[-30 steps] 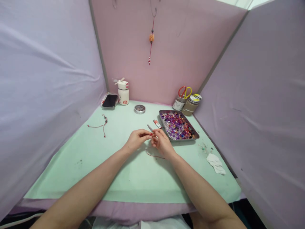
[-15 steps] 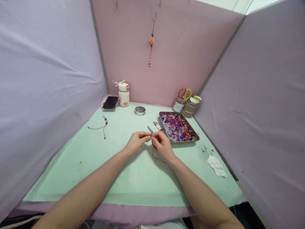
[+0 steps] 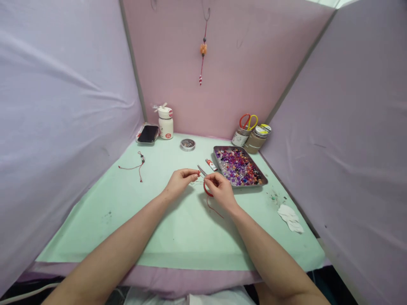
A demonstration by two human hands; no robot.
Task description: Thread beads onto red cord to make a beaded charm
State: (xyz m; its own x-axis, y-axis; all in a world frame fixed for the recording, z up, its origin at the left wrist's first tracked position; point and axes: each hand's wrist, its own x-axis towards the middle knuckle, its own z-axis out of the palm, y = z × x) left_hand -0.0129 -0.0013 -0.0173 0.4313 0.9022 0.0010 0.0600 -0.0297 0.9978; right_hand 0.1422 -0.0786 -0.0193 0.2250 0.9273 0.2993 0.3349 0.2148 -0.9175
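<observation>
The work in hand was partway along, judging by how things lay on the mint-green cloth-covered bench [image 3: 178,237]. At its centre, the left hand [image 3: 182,180] had its thumb and fingers closed on a small, bright red piece [image 3: 199,173]; its details were too small to read. Just beside it at three o'clock, the right hand [image 3: 218,186] was closed in a pinch, apparently on thin red cord [image 3: 216,211], a length of which trailed towards five o'clock. With that length loose, the piece looked unfinished.

Pointed scissors with red handles [image 3: 207,190] lay partly hidden by the right hand, blades towards eleven o'clock; whether the hand touched them could not be told.

Two other pieces looked further along. At ten o'clock from the hands, a looped, dark red cord strung with dark and clear beads [image 3: 141,159] lay with two ends spread; at twelve, an orange-beaded red cord pendant [image 3: 203,49] hung from a hook.

At two o'clock, the shallow rectangular metal tray [image 3: 251,185] held many loose purple, red, clear and orange beads [image 3: 235,165], so plenty of material remained. How many pieces were left to make could not be told.
</observation>
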